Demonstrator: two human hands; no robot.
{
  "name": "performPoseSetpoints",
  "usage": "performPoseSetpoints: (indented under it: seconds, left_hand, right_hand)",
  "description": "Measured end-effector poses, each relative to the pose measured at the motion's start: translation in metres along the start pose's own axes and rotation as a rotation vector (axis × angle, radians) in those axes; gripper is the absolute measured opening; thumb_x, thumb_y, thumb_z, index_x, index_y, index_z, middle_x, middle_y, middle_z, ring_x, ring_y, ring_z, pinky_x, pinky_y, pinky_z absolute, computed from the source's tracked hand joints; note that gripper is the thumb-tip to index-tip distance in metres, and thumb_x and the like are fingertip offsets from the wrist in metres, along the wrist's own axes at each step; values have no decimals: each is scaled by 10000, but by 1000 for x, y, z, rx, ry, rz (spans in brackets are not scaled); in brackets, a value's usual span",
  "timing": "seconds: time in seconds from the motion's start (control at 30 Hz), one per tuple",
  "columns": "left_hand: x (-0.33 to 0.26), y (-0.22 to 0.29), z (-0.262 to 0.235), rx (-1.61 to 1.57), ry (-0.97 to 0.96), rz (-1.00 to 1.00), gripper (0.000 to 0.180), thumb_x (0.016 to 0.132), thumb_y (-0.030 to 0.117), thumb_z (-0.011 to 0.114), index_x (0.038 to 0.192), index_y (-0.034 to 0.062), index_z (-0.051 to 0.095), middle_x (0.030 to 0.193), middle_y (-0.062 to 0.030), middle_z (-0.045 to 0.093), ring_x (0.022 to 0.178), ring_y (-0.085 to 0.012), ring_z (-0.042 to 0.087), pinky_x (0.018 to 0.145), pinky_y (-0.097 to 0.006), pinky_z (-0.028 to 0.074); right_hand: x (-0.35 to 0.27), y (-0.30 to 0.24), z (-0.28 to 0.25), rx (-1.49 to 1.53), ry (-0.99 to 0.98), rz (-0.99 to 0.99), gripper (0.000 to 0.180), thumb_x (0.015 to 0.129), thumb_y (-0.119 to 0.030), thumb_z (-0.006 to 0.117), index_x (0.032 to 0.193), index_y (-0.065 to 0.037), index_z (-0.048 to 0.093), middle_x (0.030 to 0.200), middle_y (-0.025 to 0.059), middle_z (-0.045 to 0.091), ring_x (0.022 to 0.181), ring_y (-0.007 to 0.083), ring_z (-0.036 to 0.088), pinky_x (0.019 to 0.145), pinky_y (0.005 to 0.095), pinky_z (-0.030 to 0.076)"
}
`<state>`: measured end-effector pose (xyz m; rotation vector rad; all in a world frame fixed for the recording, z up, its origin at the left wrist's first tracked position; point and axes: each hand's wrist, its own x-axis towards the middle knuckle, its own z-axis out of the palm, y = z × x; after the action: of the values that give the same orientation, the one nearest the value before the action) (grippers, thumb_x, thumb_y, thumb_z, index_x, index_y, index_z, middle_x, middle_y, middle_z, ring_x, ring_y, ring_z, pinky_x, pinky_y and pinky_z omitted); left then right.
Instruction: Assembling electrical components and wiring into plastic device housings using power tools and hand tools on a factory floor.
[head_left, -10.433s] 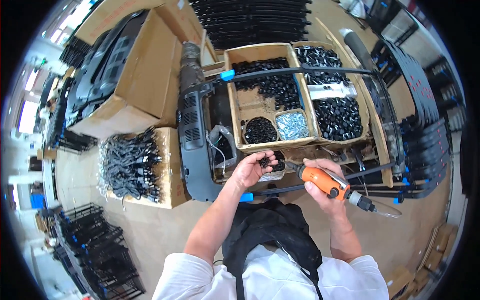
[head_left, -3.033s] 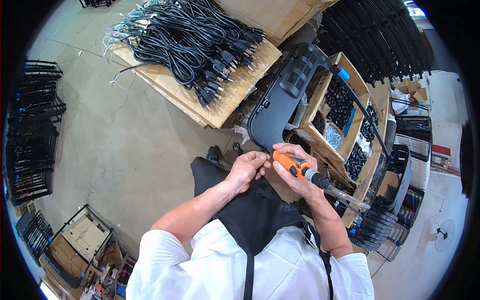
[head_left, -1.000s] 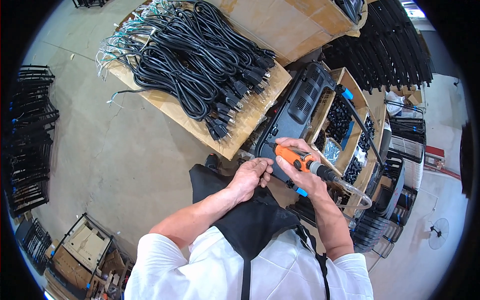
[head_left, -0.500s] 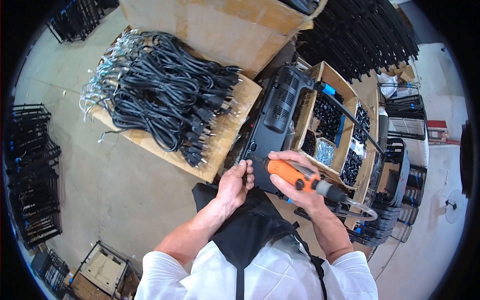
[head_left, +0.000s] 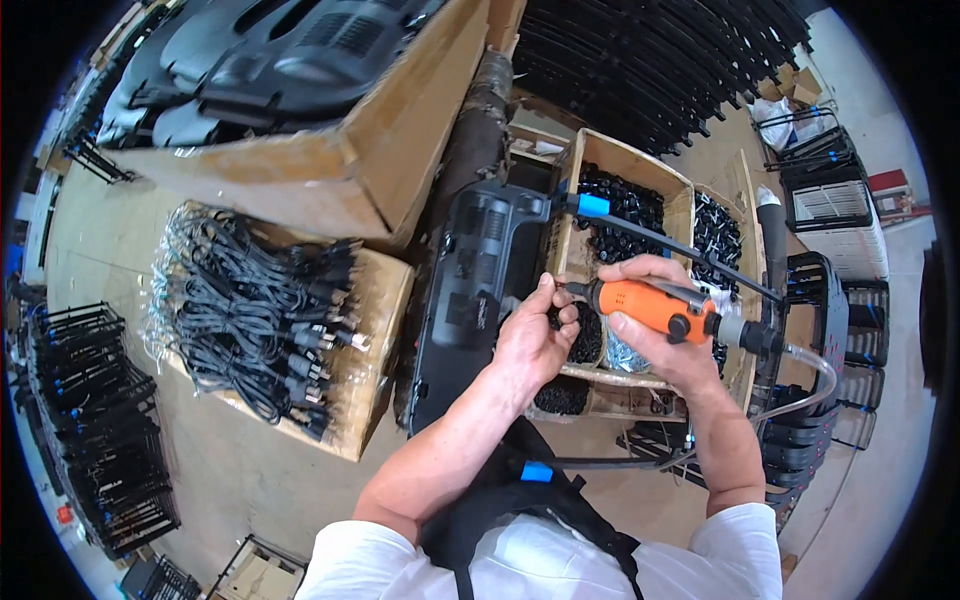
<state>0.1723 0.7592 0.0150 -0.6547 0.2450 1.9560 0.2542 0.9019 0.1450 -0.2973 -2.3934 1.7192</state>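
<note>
My right hand (head_left: pixel 670 345) is wrapped round an orange pneumatic screwdriver (head_left: pixel 645 306) with an air hose (head_left: pixel 812 358) at its rear. The tool points left. At its bit, my left hand (head_left: pixel 535 335) is closed, thumb and forefinger pinched; what they hold is too small to make out. Both hands are over the near part of a wooden parts box (head_left: pixel 572 160). Left of them lies a long black plastic housing (head_left: pixel 468 285) with vents, on a dark frame. A black bar (head_left: pixel 680 246) with a blue band crosses the box.
Black power cords (head_left: pixel 260 310) with bare wire ends lie heaped on a cardboard box (head_left: pixel 375 400) at left. Behind it, a large carton (head_left: pixel 400 130) holds black mouldings (head_left: pixel 290 50). Black frames (head_left: pixel 640 80) are stacked at the far right, more frames (head_left: pixel 100 430) at left.
Both hands and the screwdriver have moved from the near end of the black housing rightward over the parts box. The view has shifted, bringing the carton of mouldings into sight.
</note>
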Motion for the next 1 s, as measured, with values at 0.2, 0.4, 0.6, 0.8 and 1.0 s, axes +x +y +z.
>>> performPoseSetpoints:
  seconds: [0.2, 0.4, 0.6, 0.8, 1.0]
  left_hand:
    - [71, -10, 35, 201, 153, 205, 298, 1138, 372, 528, 1131, 89, 618, 891, -8, 598, 771, -145, 558, 676, -271, 476]
    - [74, -4, 12, 322, 139, 219, 272, 1152, 261, 466, 1191, 46, 627, 990, -56, 646, 847, -176, 616, 752, -314, 520]
    - [76, 4, -12, 414, 80, 198, 276, 1130, 232, 552, 1298, 42, 661, 1037, -17, 665, 868, -120, 621, 750, -262, 522]
    - [83, 10, -13, 352, 72, 186, 265, 1114, 200, 593, 1317, 42, 656, 960, 2, 680, 803, -100, 620, 699, -228, 517]
    - [91, 18, -6, 319, 162, 255, 249, 1119, 209, 582, 1291, 38, 640, 996, -28, 710, 807, -115, 633, 688, -247, 540]
  right_hand:
    - [77, 39, -39, 119, 104, 39, 515, 890, -96, 812, 1346, -29, 584, 1272, 116, 721, 1198, 201, 672, 1065, 370, 541]
    - [136, 71, -43, 92, 96, 34, 489, 870, -116, 822, 1311, -38, 628, 1206, 97, 753, 1122, 162, 694, 1030, 351, 563]
    - [153, 86, -40, 55, 3, 47, 499, 869, -140, 840, 1309, -34, 629, 1215, 119, 747, 1133, 185, 695, 1044, 373, 562]
    - [161, 88, -31, -79, -63, 32, 406, 869, -134, 823, 1236, -47, 671, 1181, 88, 744, 1086, 176, 695, 997, 360, 574]
    - [161, 88, -27, -147, -124, 119, 331, 863, -125, 815, 1166, -53, 702, 1205, 76, 735, 1101, 180, 690, 999, 365, 563]
